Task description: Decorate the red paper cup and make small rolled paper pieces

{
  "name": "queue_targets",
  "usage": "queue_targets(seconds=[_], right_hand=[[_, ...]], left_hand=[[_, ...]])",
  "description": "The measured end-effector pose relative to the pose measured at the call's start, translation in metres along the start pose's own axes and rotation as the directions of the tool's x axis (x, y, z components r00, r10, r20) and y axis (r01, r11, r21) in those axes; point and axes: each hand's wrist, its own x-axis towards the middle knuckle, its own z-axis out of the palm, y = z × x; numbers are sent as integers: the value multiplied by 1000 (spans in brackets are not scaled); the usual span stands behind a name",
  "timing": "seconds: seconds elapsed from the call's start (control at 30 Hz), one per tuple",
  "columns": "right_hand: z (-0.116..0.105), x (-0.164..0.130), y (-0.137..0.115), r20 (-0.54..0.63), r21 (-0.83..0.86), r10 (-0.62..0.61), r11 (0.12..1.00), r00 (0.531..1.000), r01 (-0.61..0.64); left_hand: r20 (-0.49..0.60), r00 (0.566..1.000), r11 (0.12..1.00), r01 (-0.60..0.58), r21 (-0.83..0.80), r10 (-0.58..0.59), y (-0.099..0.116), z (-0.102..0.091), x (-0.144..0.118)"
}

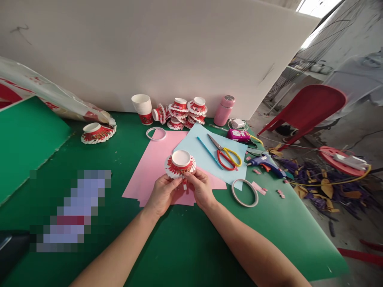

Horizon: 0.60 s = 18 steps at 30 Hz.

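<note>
left hand (163, 193) pinched the near rim of the cut paper cup (180, 163) | right hand (201, 187) gripped its right edge and a red strip | cup sat inverted, white base up, red-and-white strips fanned outward | held above the pink paper (149, 167) on the green table (191, 239) | scissors (225, 153) just right on the blue paper (206, 149)

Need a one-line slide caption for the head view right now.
Both hands, left hand and right hand, hold a fringed paper cup over pink paper, scissors alongside.
</note>
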Motion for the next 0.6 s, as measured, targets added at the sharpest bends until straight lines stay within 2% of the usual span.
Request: queue_targets(seconds=[0.37,0.6], right_hand=[[2,-2,-1,43,-30,-9,1000,999,10],[-1,-2,0,35,-120,-47,991,998,51]], left_hand=[[27,999,999,-27,34,26,-2,-3,1],[32,999,998,17,-66,-15,6,0,1]])
